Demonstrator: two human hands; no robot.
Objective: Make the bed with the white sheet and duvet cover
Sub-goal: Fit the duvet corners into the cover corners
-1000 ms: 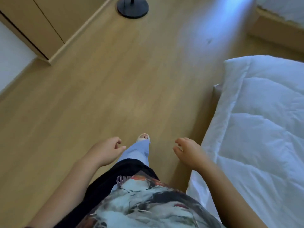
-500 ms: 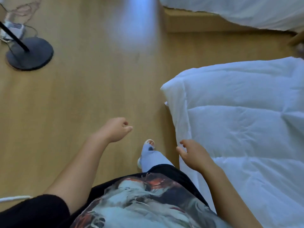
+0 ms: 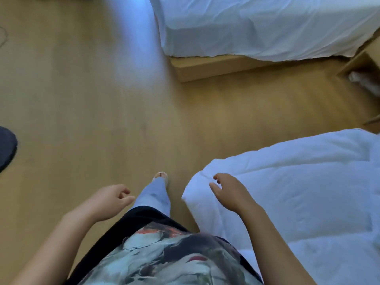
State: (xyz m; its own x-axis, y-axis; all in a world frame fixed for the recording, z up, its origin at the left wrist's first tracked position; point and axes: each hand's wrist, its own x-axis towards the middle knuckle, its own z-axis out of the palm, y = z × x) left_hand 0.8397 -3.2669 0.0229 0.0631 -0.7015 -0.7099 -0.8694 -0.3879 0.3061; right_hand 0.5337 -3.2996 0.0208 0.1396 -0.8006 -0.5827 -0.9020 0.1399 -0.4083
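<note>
Both bare forearms reach forward at waist height, the left hand [image 3: 111,199] with fingers loosely curled and thumb pointing inward, the right hand [image 3: 230,194] palm down, fingers relaxed and slightly spread; neither holds anything.

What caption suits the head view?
Person beside quilted white duvet, right hand over its corner, left hand loosely curled.

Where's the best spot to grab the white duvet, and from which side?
Pinch the duvet at its rounded corner, the free, bunched end beside the bare floor. Come from above on that open side. The right hand is right there, open.
</note>
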